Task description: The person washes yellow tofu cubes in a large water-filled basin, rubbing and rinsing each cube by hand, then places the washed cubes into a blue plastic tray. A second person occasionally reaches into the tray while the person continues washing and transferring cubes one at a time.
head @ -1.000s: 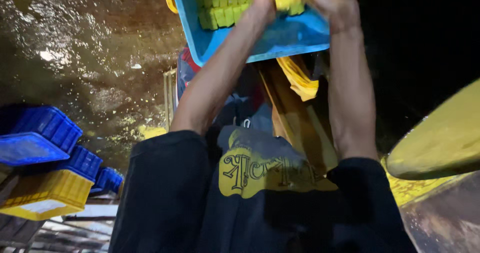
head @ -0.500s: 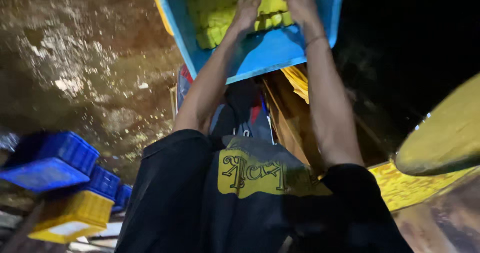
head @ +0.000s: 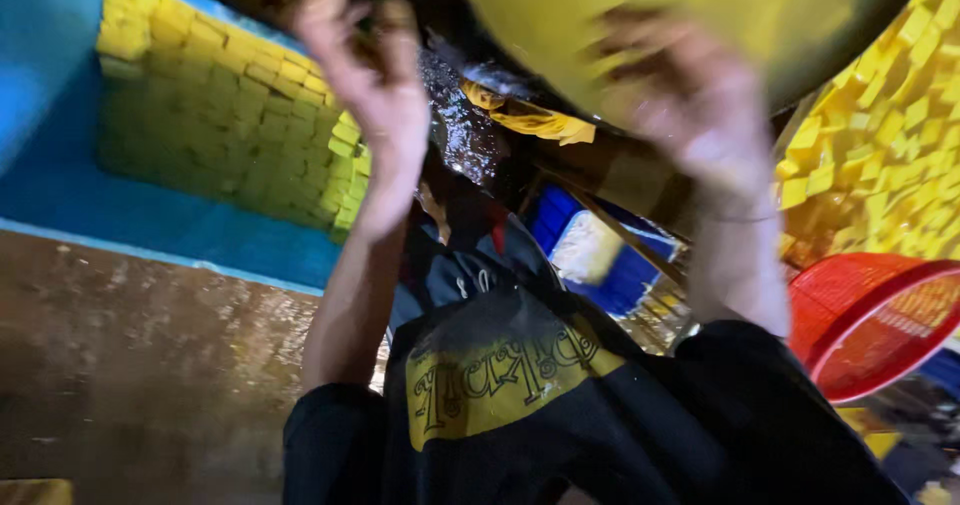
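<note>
Left hand (head: 365, 85) fingers spread beside blue crate (head: 150, 215) of yellow blocks (head: 220, 115); right hand (head: 690, 105) blurred, grip unclear, under yellow tub (head: 700, 15), steadying it

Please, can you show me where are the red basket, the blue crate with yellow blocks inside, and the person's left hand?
red basket (head: 868, 317): head view, on its mesh wall.
blue crate (head: 150, 220): head view, on its bare blue side.
left hand (head: 365, 70): head view, on the middle of the hand.
</note>
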Tool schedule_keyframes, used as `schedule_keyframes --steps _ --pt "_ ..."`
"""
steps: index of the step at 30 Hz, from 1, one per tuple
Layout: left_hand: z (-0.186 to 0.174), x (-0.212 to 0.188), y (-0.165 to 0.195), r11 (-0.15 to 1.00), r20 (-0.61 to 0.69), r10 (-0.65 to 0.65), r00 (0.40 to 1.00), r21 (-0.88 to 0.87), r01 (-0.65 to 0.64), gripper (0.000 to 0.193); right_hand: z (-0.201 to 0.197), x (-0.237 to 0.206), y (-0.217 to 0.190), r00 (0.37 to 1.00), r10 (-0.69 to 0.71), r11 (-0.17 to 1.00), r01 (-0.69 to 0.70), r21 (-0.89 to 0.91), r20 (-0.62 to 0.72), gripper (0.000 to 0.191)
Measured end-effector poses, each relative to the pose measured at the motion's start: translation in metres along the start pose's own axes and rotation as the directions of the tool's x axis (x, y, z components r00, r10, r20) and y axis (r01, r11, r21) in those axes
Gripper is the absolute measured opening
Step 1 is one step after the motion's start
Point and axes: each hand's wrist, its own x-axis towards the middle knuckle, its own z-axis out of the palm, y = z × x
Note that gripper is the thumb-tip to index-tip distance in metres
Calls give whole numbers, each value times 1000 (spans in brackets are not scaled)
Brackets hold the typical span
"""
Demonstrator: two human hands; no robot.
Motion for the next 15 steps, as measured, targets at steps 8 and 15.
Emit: schedule_keyframes --steps 8,15 --pt "176 -14 57 826 921 -56 386 260 -501 35 -111 -30 96 929 367 134 -102 -986 -46 60" --pt "221 -52 11 639 866 -492 90 429 -639 27 -140 -41 163 911 410 473 -163 -866 53 31"
